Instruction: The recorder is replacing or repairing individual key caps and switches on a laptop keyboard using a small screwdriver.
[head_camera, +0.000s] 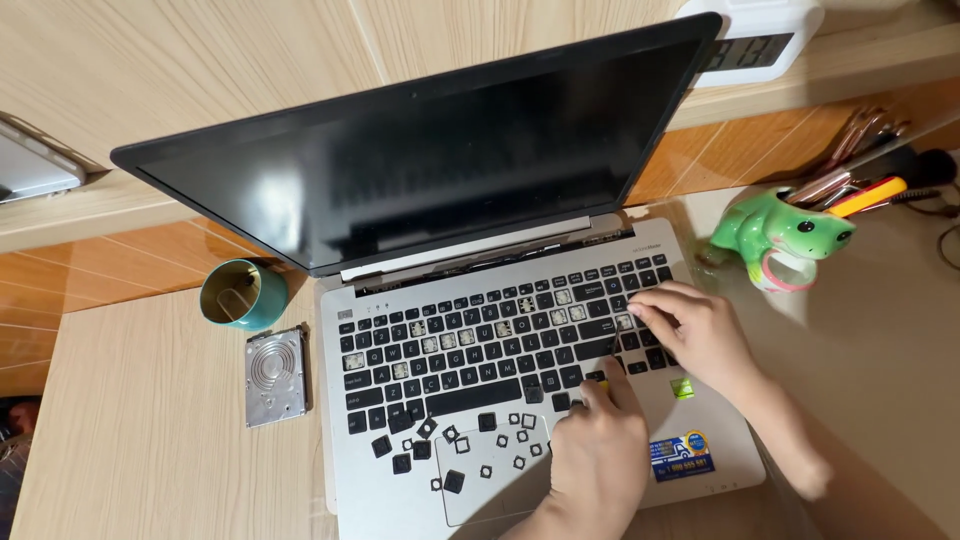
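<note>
**Prying keycaps at the right end of a laptop keyboard**

Working side by side, both hands sit over the right part of the keyboard of an open silver laptop on the bench. The right hand lies farther back, fingers curled narrow and touching the keys near the right edge, with a thin dark tool running from them toward the person. The left hand is nearer the body, over the palm rest, fingertips bunched on a small yellow piece at the bottom key row; whether it is pinched cannot be told. The keys being worked lie between the two hands, just ahead of the left fingertips and just below the right ones. Loose keycaps are scattered left of the left hand, on and above the touchpad. Several key seats stand bare in the upper rows. A hard drive and teal cup rest left of the laptop; a green frog pen holder stands to the right.
</note>
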